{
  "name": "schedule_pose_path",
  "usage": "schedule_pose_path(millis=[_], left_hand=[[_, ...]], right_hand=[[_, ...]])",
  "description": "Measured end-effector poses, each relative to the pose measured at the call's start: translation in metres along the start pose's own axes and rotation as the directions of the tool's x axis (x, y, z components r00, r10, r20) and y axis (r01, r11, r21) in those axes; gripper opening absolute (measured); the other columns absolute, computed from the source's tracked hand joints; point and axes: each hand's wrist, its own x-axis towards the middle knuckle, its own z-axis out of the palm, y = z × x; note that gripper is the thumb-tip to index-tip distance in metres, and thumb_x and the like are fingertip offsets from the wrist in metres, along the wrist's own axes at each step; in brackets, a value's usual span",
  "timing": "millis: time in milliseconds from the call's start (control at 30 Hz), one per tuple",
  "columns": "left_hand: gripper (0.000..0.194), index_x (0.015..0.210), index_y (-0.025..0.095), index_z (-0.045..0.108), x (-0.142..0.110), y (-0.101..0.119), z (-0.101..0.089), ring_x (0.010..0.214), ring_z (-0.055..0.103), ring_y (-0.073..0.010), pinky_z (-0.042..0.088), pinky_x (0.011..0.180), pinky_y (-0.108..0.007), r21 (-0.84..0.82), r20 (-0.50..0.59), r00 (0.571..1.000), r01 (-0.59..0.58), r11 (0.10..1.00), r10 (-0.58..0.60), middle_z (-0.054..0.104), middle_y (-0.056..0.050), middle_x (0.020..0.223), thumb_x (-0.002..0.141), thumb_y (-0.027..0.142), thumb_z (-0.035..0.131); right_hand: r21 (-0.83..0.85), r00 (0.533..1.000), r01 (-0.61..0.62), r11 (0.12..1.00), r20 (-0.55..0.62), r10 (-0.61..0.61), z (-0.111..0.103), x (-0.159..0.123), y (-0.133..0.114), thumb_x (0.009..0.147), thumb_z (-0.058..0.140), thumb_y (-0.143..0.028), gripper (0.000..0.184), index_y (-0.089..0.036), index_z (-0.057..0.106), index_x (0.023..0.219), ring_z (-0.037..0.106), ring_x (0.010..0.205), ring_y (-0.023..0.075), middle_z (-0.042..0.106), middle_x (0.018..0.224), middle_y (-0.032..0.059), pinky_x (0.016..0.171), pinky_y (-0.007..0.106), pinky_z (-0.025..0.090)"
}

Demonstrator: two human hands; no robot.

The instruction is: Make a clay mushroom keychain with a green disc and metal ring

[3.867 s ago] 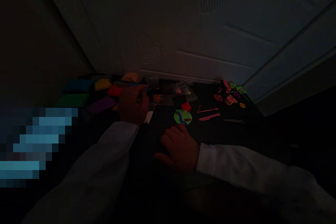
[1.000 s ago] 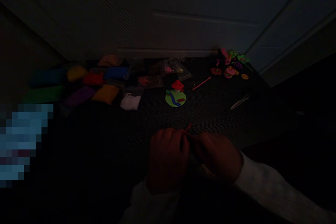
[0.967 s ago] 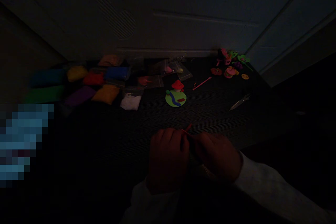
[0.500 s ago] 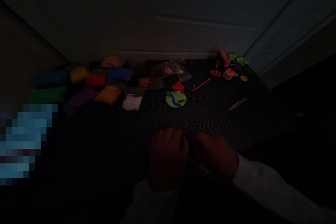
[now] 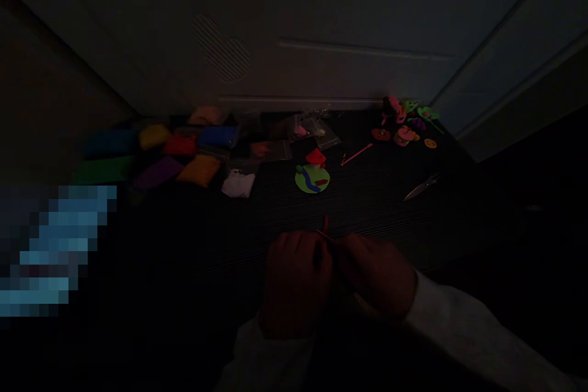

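My left hand (image 5: 297,285) and my right hand (image 5: 379,272) are close together over the front of the dark table, both closed. From my right hand's fingertips a thin pinkish edge (image 5: 325,236) reaches to my left hand; it looks like the pink plastic clay knife seen edge-on. A short reddish stick-like end (image 5: 326,222) sticks up between the hands. What my left fingers hold is hidden in the dark. Just beyond the hands lies a green clay disc (image 5: 303,184) with a blue strip, a red piece and a red-capped mushroom (image 5: 315,158) on it.
Bags of coloured clay, among them orange (image 5: 199,170), white (image 5: 238,184) and blue (image 5: 218,136), lie at the left. A pink stick tool (image 5: 356,154), scissors (image 5: 421,187) and several small clay figures (image 5: 405,136) are at the right. A pale panelled door (image 5: 321,73) rises behind.
Since the oldest frame, my left hand has left the clay bags and joined my right hand near the front. The pink knife is gone from the table. Lately the hands barely move; the view shifts slightly.
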Motion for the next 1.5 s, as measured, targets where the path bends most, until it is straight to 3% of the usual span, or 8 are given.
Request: schedule_pose_path(millis=[167,300,467,633,767,1000,1233,1500], left_hand=[[0.011,0.085,0.020,0.061,0.004,-0.010,-0.018,0.071,0.060,-0.0146,0.048,0.064,-0.027,-0.133,-0.109,0.987,0.101,0.986,-0.116,0.065,-0.001,0.078,0.078,0.023,0.054],[0.023,0.096,0.018,0.062,0.023,-0.015,-0.047,0.075,0.062,-0.0158,0.049,0.069,-0.028,-0.193,-0.206,0.963,0.135,0.972,-0.175,0.067,-0.003,0.085,0.079,0.030,0.053],[0.023,0.092,0.019,0.065,0.061,-0.016,-0.087,0.076,0.063,-0.0179,0.049,0.066,-0.028,-0.212,-0.279,0.944,0.117,0.970,-0.175,0.068,-0.004,0.088,0.078,0.032,0.053],[0.027,0.096,0.018,0.061,0.106,-0.024,-0.096,0.079,0.063,-0.0173,0.049,0.068,-0.026,-0.158,-0.279,0.957,0.032,0.987,-0.076,0.067,-0.004,0.087,0.080,0.036,0.050],[0.018,0.086,0.015,0.061,0.125,-0.043,-0.075,0.074,0.061,-0.0153,0.048,0.070,-0.030,-0.020,-0.036,0.997,-0.074,0.997,0.073,0.064,-0.003,0.079,0.079,0.031,0.055],[0.023,0.088,0.012,0.059,0.122,-0.078,-0.046,0.088,0.057,-0.0167,0.045,0.082,-0.039,0.120,0.216,0.955,-0.230,0.966,0.200,0.060,-0.005,0.090,0.084,0.033,0.051],[0.023,0.092,0.019,0.064,0.122,-0.092,-0.052,0.099,0.053,-0.0231,0.037,0.091,-0.041,0.031,0.109,0.972,-0.211,0.977,0.207,0.064,-0.006,0.097,0.071,0.029,0.064],[0.020,0.079,0.020,0.067,0.128,-0.086,-0.087,0.082,0.058,-0.0218,0.043,0.079,-0.035,-0.285,-0.215,0.976,-0.033,0.958,-0.030,0.066,-0.004,0.082,0.068,0.035,0.061]], right_hand=[[0.057,0.994,-0.014,0.998,-0.110,0.020,-0.005,-0.006,0.027,0.086,0.046,-0.023,0.017,-0.020,0.054,0.100,0.060,0.076,0.0093,0.065,0.086,-0.0006,0.069,0.021,0.046],[-0.010,0.964,-0.129,0.992,-0.234,0.124,-0.017,0.007,0.074,0.088,0.045,-0.028,0.022,-0.013,0.053,0.102,0.058,0.074,0.0126,0.061,0.087,0.0046,0.067,0.029,0.048],[-0.093,0.953,-0.112,0.989,-0.293,0.080,-0.025,0.031,0.105,0.086,0.050,-0.032,0.026,-0.014,0.054,0.104,0.057,0.090,0.0164,0.057,0.103,0.0060,0.077,0.037,0.048],[-0.073,0.964,0.049,0.996,-0.259,-0.067,-0.026,0.029,0.080,0.085,0.051,-0.029,0.025,-0.016,0.056,0.105,0.053,0.100,0.0196,0.056,0.109,0.0070,0.084,0.041,0.043],[-0.007,0.955,0.270,0.963,-0.122,-0.269,-0.026,0.031,0.052,0.081,0.054,-0.024,0.030,-0.026,0.057,0.110,0.049,0.106,0.0190,0.057,0.115,0.0043,0.089,0.040,0.037],[0.103,0.915,0.404,0.909,-0.034,-0.402,-0.018,0.057,0.038,0.082,0.053,-0.029,0.021,-0.024,0.060,0.102,0.048,0.109,0.0172,0.056,0.117,0.0038,0.092,0.041,0.030],[0.192,0.913,0.408,0.893,-0.085,-0.399,-0.010,0.061,0.041,0.083,0.053,-0.028,0.013,-0.020,0.060,0.090,0.052,0.102,0.0149,0.060,0.106,0.0054,0.090,0.039,0.032],[0.313,0.932,0.361,0.879,-0.116,-0.342,-0.007,0.062,0.040,0.080,0.055,-0.024,0.013,-0.019,0.062,0.091,0.053,0.098,0.0177,0.062,0.102,0.0061,0.088,0.040,0.034]])
